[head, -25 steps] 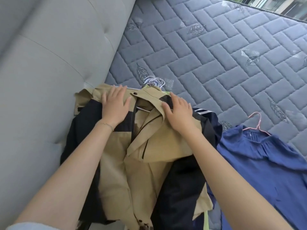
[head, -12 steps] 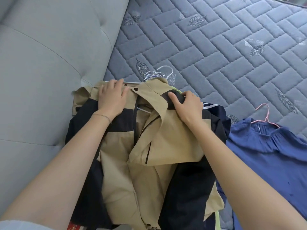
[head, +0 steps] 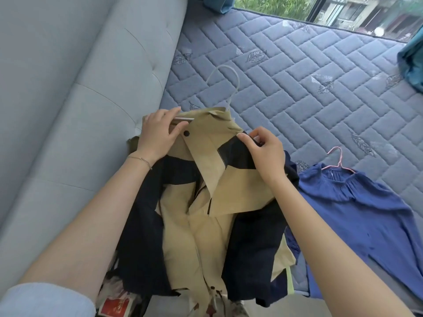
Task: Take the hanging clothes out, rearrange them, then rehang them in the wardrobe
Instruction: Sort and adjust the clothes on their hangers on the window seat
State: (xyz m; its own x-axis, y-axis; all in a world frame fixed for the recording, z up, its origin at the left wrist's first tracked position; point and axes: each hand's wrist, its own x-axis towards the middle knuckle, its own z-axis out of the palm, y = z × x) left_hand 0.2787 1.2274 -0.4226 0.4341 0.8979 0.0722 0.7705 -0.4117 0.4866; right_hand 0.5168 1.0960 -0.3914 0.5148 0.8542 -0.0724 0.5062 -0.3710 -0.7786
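Nearest the camera, the lower folds of a tan and navy jacket [head: 206, 225] are seen lying bunched at the bed's edge over other dark garments. A red and white printed item beneath them cannot be identified.

Further up, the jacket's shoulders are held at both ends. The left hand [head: 158, 136] is closed round the white hanger [head: 232, 97], whose bar shows between its fingers, with the tan shoulder cloth held against it. The right hand [head: 266, 154] is curled, and the navy shoulder edge is pinched between thumb and fingertips. The collar is folded open between the hands, and one dark button [head: 187, 133] is exposed. The hanger's hook stands clear above the collar.

The jacket is judged soft and limp, of moderate weight, and likely to sag if held by the cloth alone. The hanger is judged the only stiff part. Hold is best taken at the hanger's shoulders or hook; smooth fabric may slide off a slanted bar.

To the right, a blue blouse [head: 370, 213] on a pink hanger [head: 340, 161] is laid flat, just beside the jacket. Both rest on a quilted mattress [head: 297, 88], bordered on the left by a grey padded headboard [head: 91, 88]. A window [head: 343, 10] is noted beyond. No wardrobe is in view.
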